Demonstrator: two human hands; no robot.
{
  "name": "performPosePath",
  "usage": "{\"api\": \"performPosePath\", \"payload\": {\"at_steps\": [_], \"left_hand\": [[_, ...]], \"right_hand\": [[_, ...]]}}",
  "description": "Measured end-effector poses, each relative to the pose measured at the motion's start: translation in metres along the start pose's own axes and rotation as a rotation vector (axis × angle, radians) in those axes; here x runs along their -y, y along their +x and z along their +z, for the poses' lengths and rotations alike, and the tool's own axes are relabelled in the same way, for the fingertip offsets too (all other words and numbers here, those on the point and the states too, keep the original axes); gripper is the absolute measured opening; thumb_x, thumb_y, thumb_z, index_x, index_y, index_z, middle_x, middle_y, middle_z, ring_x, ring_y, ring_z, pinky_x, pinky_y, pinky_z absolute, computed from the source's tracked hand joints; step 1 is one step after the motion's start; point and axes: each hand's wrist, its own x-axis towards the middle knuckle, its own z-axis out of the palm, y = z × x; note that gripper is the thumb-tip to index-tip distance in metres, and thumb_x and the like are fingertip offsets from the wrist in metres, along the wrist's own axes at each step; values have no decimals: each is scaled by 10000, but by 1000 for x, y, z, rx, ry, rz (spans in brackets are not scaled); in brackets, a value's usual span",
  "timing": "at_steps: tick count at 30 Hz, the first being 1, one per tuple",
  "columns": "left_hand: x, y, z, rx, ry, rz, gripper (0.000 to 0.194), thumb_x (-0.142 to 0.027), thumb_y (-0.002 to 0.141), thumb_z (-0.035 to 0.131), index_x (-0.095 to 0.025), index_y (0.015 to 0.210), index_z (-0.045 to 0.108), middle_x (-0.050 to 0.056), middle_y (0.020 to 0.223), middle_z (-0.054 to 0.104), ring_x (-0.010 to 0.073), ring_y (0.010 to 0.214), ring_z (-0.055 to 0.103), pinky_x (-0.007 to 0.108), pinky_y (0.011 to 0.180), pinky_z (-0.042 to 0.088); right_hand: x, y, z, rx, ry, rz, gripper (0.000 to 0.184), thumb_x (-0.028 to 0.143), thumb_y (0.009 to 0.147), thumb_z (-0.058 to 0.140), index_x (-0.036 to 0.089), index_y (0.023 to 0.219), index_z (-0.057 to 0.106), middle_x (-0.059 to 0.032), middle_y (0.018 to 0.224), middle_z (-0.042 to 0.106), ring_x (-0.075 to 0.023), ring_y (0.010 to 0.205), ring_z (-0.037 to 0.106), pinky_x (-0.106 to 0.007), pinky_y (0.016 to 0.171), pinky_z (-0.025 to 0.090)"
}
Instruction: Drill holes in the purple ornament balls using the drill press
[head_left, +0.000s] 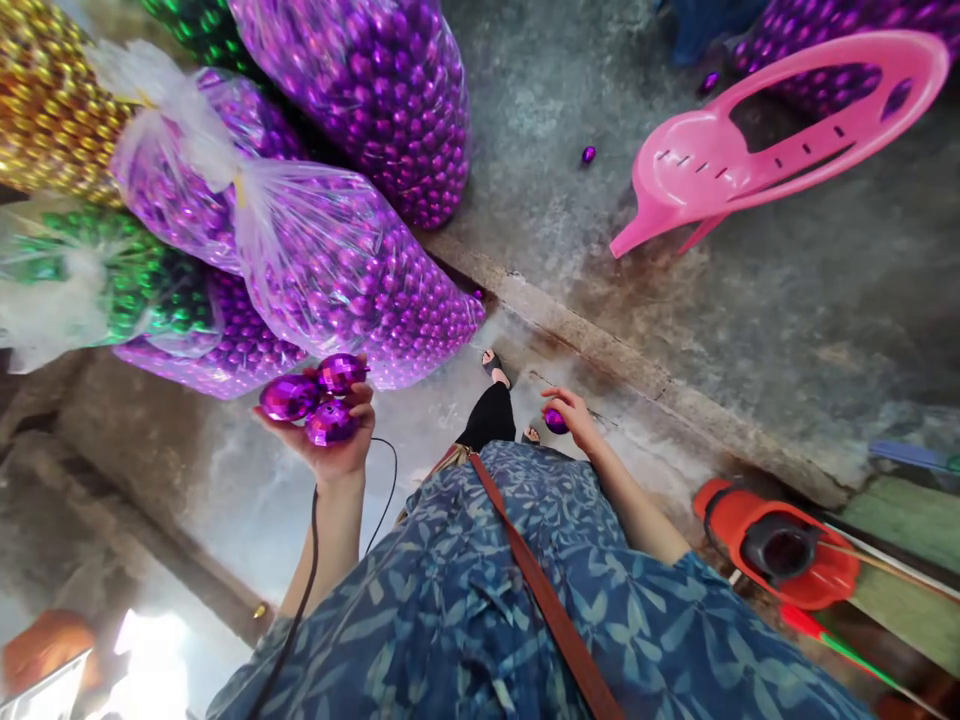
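My left hand (337,440) is raised palm up, fingers curled round three shiny purple faceted balls (315,398). It is just below a clear plastic bag full of purple balls (352,280). My right hand (574,415) is lower and further right, fingers pinched on a single small purple ball (556,421). I stand on a concrete floor; my blue patterned dress (510,600) and one sandalled foot (495,366) show below.
Stacked bags of purple (375,90), gold (45,100) and green balls (112,280) fill the upper left. A pink plastic chair (750,150) lies at the upper right, with loose purple balls (589,154) near it. A red object (780,545) sits at the right. A raised concrete step (600,345) crosses the floor.
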Motion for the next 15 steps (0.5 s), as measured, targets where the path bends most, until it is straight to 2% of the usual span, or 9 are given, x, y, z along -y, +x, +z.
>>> {"api": "performPosePath", "payload": {"at_steps": [5,10,13,15], "left_hand": [[5,75,41,-88,0,0,651,-836,676,749,-243,940,700,79,1030,651,164,797,595,150,480,431],[-9,128,85,-139,51,19,659,-847,668,749,-247,937,698,70,959,656,181,779,590,183,472,430],[-16,151,99,-197,49,78,670,-871,668,725,-248,913,698,73,972,656,176,781,588,172,474,418],[-16,161,101,-227,38,103,688,-893,678,690,-252,929,708,75,987,656,177,785,585,173,479,418]], "right_hand": [[59,68,-10,-17,-277,35,413,467,952,617,125,1183,628,-68,1119,666,-120,1006,645,-324,902,603],[122,127,-8,49,-499,18,455,501,967,581,130,1230,612,-69,1110,666,-116,982,648,-320,883,607],[147,154,-9,94,-646,-8,474,513,973,567,133,1254,602,-68,1103,667,-114,971,650,-320,880,607],[159,173,-14,130,-765,-12,475,513,972,568,135,1256,603,-70,1110,668,-118,983,652,-329,896,607]]}}
